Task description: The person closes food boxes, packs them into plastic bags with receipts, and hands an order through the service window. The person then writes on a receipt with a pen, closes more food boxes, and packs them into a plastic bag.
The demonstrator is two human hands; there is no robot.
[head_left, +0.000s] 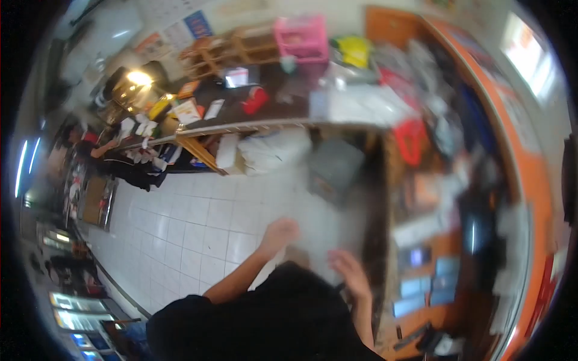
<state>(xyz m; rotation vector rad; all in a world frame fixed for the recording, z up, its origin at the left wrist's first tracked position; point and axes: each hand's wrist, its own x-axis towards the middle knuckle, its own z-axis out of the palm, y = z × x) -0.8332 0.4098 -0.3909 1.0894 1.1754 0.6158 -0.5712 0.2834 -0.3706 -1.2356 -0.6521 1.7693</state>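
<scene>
My left hand (280, 234) is held out in front of my black shirt, above the white tiled floor. Motion smears its fingers, so I cannot tell how they are closed, and no object shows in it. My right hand (349, 271) is lower and to the right, with its fingers apart and nothing in them. It is nearest to the wooden counter on the right (385, 246). Beyond both hands a grey box-like thing (337, 168) stands under the long counter, blurred.
The long dark counter (283, 90) carries a pink rack (301, 39), a red item (256, 100) and a lit screen (236, 77). White sacks (274, 150) sit beneath it. Several light-blue boxes (412, 295) lie on the right counter. At far left, another person (123, 162) leans by the counter.
</scene>
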